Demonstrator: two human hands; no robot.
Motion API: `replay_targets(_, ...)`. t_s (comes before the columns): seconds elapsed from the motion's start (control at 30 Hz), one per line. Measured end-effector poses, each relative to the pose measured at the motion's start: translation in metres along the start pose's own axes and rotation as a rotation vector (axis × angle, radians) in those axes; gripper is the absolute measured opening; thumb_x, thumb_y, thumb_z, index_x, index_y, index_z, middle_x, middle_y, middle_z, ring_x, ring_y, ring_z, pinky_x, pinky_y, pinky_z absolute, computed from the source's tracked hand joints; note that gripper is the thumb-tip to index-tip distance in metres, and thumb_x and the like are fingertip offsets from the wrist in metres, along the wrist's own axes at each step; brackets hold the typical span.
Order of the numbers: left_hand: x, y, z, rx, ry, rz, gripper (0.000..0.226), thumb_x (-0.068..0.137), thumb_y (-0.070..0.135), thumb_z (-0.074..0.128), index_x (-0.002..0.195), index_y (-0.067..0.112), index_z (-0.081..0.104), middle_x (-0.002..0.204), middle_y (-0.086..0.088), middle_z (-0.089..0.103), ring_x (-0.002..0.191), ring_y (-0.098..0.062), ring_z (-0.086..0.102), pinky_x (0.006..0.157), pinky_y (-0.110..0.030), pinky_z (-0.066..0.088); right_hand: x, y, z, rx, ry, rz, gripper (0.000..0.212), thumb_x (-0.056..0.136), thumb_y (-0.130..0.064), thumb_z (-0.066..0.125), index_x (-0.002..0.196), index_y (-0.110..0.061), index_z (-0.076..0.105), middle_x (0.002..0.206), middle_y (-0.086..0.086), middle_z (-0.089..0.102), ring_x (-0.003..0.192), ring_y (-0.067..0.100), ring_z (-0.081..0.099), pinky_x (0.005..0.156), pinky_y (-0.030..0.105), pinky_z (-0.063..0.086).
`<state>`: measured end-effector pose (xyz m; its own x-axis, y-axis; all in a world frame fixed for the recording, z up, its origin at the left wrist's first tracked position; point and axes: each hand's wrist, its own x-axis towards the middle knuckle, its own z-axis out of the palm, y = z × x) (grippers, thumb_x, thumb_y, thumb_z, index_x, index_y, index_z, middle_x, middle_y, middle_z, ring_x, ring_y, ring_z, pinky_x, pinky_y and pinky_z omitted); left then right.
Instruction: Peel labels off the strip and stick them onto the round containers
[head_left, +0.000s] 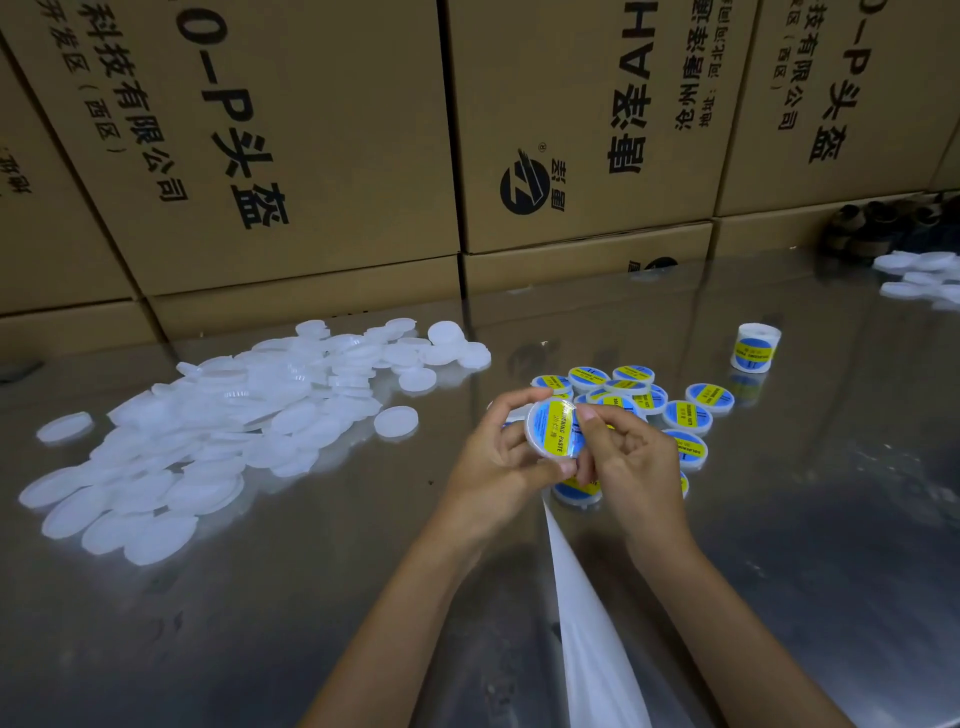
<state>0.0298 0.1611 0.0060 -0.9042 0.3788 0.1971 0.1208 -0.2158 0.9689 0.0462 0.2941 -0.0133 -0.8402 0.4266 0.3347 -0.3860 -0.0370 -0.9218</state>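
From the head camera we see the round container (551, 430) raised above the shiny surface (311, 597) between both hands, tipped on edge so its labelled face turns toward us and a little to the left. The left hand (496, 462) curls round its left rim, fingers over the top edge and thumb under the bottom edge. The right hand (631, 457) pinches the right rim, its thumb pressing on the blue and yellow label (555, 427) and its fingers bent in behind. The label's yellow band, printed with what reads as "PASTE", runs from upper right to lower left across the face.

The white strip (587, 623) drops from under the hands toward us, its long axis running down and slightly right until the lower frame edge cuts it off. We cannot tell where its upper end sits, since the hands cover it, nor whether either hand holds it.

Just behind and right of the hands lies a cluster of labelled containers (685, 415), partly hidden by the right hand, faces up. A roll of labels (756, 348) stands well apart at the right. To the left spreads a heap of plain white lids (249, 415), overlapping too much to count. More white pieces (919, 275) at the far right are cut by the frame. Cardboard boxes (311, 156) stand along the back.
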Motion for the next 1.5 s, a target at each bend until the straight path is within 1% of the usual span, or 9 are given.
replay_targets(0.2, 0.000, 0.003, -0.005, -0.044, 0.135, 0.018, 0.036, 0.084, -0.007, 0.073, 0.112, 0.013, 0.064, 0.094, -0.015, 0.077, 0.080, -0.026, 0.076, 0.067, -0.029, 0.060, -0.001, -0.002, 0.004, 0.006, -0.115, -0.014, 0.020, 0.099, -0.013, 0.056, 0.087, -0.018, 0.071, 0.043, 0.003, 0.050, 0.041, 0.009, 0.045, 0.049, 0.017, 0.044)
replay_targets(0.33, 0.000, 0.003, -0.006, -0.058, 0.187, 0.005, 0.024, 0.089, 0.003, 0.072, 0.110, 0.015, 0.068, 0.094, -0.014, 0.077, 0.080, -0.026, 0.076, 0.068, -0.032, 0.062, -0.001, -0.002, 0.005, 0.012, -0.181, 0.040, 0.006, 0.085, -0.025, 0.075, 0.090, -0.026, 0.071, 0.048, 0.005, 0.051, 0.045, 0.011, 0.045, 0.049, 0.017, 0.043)
replay_targets(0.43, -0.001, 0.004, -0.007, -0.078, 0.226, -0.005, 0.017, 0.093, 0.008, 0.068, 0.109, 0.013, 0.070, 0.093, -0.014, 0.078, 0.081, -0.023, 0.076, 0.063, -0.029, 0.060, -0.001, 0.003, 0.007, -0.065, -0.200, 0.032, 0.030, 0.073, -0.023, 0.085, 0.096, -0.027, 0.066, 0.051, 0.005, 0.044, 0.046, 0.009, 0.037, 0.047, 0.015, 0.036)
replay_targets(0.57, -0.001, 0.005, -0.007, -0.043, 0.259, -0.022, 0.015, 0.095, 0.017, 0.066, 0.108, 0.011, 0.073, 0.089, -0.013, 0.077, 0.078, -0.020, 0.074, 0.058, -0.028, 0.059, -0.003, 0.005, 0.008, -0.151, -0.210, -0.025, 0.036, 0.070, -0.021, 0.088, 0.093, -0.031, 0.062, 0.051, 0.004, 0.043, 0.050, 0.016, 0.037, 0.051, 0.025, 0.036)
replay_targets(0.83, 0.001, 0.005, -0.006, -0.100, 0.179, -0.103, 0.027, 0.096, -0.002, 0.056, 0.114, 0.009, 0.072, 0.127, -0.022, 0.064, 0.101, -0.037, 0.072, 0.078, -0.043, 0.063, -0.004, 0.004, 0.005, -0.290, -0.083, -0.149, 0.019, 0.085, -0.025, 0.077, 0.081, -0.022, 0.058, 0.043, 0.003, 0.039, 0.043, 0.010, 0.031, 0.046, 0.021, 0.030)
replay_targets(1.0, -0.002, 0.003, -0.003, -0.015, 0.037, -0.090, 0.049, 0.088, -0.020, 0.054, 0.124, 0.011, 0.064, 0.113, -0.021, 0.072, 0.098, -0.029, 0.072, 0.085, -0.039, 0.061, -0.005, 0.002, 0.002, -0.221, -0.004, -0.114, 0.023, 0.094, -0.023, 0.066, 0.075, -0.014, 0.058, 0.041, -0.001, 0.047, 0.039, 0.010, 0.037, 0.043, 0.022, 0.033)
replay_targets(1.2, -0.001, 0.002, -0.005, -0.044, 0.124, -0.056, 0.031, 0.091, -0.006, 0.065, 0.119, 0.010, 0.069, 0.103, -0.012, 0.077, 0.087, -0.028, 0.075, 0.072, -0.032, 0.063, -0.006, 0.000, 0.005, -0.188, -0.049, -0.093, 0.028, 0.100, -0.027, 0.056, 0.073, -0.017, 0.059, 0.041, 0.001, 0.047, 0.038, 0.012, 0.042, 0.041, 0.022, 0.037)
replay_targets(1.33, -0.001, 0.004, -0.005, -0.096, 0.170, -0.051, 0.025, 0.095, 0.001, 0.063, 0.116, 0.011, 0.070, 0.105, -0.014, 0.076, 0.088, -0.024, 0.075, 0.068, -0.027, 0.061, -0.006, 0.002, 0.007, -0.293, -0.127, -0.129, 0.022, 0.083, -0.052, 0.066, 0.085, -0.031, 0.061, 0.046, 0.007, 0.048, 0.045, 0.013, 0.040, 0.048, 0.035, 0.037)
replay_targets(1.5, -0.003, 0.005, -0.007, -0.102, 0.239, -0.095, 0.021, 0.095, 0.008, 0.065, 0.114, 0.013, 0.073, 0.108, -0.015, 0.075, 0.090, -0.024, 0.075, 0.066, -0.029, 0.060, -0.004, 0.009, 0.005, -0.340, -0.190, -0.140, 0.042, 0.065, -0.062, 0.079, 0.093, -0.038, 0.059, 0.048, -0.009, 0.045, 0.047, 0.005, 0.037, 0.055, 0.024, 0.035)
